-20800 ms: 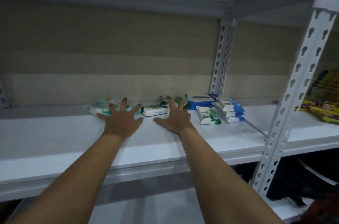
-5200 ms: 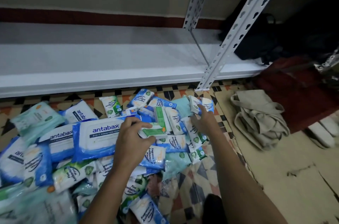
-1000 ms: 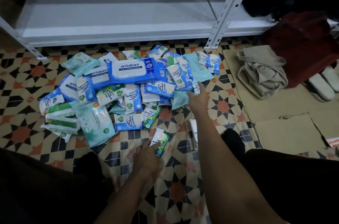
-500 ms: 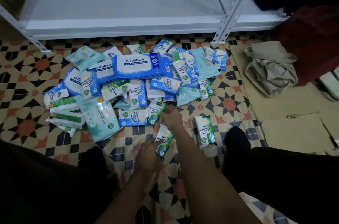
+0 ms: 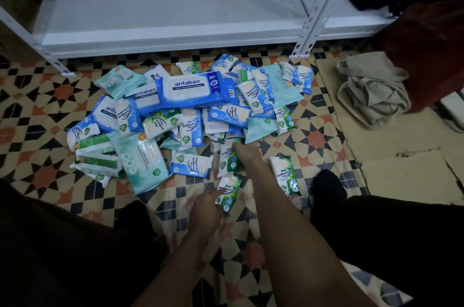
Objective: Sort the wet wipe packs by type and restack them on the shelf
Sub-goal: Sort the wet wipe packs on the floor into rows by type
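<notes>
Dozens of wet wipe packs (image 5: 185, 115) heaped on floor at 12 o'clock, shelf (image 5: 175, 17) bare beyond. Left hand (image 5: 208, 208) pinches one green "Pine Antibacterial Wipes" pack (image 5: 229, 192); right hand (image 5: 247, 153) reaches a second pine pack (image 5: 227, 158) — grip unclear. Risk: slick pouches slipping, types mixing. Big blue pack (image 5: 194, 89) reads "antabax".

A heap of wet wipe packs (image 5: 190, 115) lies on the patterned floor before the white shelf (image 5: 175, 17): large blue Antabax packs (image 5: 194, 89), small blue Fragrance Free packs, pale teal packs. Three green Pine packs sit nearest, one (image 5: 285, 173) lying apart, flat.
</notes>
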{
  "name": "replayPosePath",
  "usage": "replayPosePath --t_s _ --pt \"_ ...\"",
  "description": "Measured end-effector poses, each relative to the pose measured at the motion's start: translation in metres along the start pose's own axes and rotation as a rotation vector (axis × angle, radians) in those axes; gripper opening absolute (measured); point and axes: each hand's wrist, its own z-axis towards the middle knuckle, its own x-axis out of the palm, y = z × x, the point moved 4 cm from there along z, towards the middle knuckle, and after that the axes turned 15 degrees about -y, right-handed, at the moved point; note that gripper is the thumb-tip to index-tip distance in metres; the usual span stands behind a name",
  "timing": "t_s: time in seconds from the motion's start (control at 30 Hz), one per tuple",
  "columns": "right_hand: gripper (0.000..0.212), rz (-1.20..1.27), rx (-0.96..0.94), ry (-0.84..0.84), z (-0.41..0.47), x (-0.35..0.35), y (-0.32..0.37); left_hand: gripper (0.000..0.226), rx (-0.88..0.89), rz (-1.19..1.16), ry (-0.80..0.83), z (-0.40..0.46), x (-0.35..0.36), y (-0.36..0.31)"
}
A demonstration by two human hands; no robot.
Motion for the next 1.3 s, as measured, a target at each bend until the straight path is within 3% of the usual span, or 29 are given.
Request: replayPosePath --t_s 0.03,0.3,0.4,0.57,0.77,0.93,1.0,1.13,1.3 --pt "0.045 -0.018 0.0 0.009 0.0 -0.01 0.002 0.063 -0.014 -0.009 -0.001 0.0 -0.001 -0.001" --pt "0.012 -0.362 -0.102 -0.024 0.0 -0.096 0.022 0.065 -0.037 -0.02 0.019 -0.002 0.007 -0.004" --pt "0.022 -0.515 -0.201 -0.037 0.002 -0.13 0.031 0.068 0.001 -0.014 0.024 -0.003 0.015 -0.01" --pt "0.043 -0.521 -0.239 -0.134 0.019 -0.168 0.015 0.068 0.084 -0.101 0.141 0.004 0.04 -0.017" --pt "0.044 -0.518 -0.197 -0.116 0.008 -0.154 -0.022 0.055 0.039 -0.185 0.265 0.0 0.051 -0.047" --pt "0.036 -0.459 -0.215 -0.287 0.012 -0.143 -0.043 0.059 -0.02 -0.332 0.364 -0.008 0.065 -0.056" --pt "0.044 -0.453 -0.186 -0.314 0.013 -0.138 -0.051 0.057 -0.026 -0.317 0.37 -0.007 0.069 -0.057" --pt "0.084 -0.465 -0.142 -0.244 0.008 -0.125 -0.064 0.044 -0.009 -0.321 0.393 -0.006 0.07 -0.061" --pt "0.091 -0.607 -0.207 -0.3 0.005 -0.117 -0.074 0.046 0.007 -0.313 0.394 0.0 0.075 -0.064"
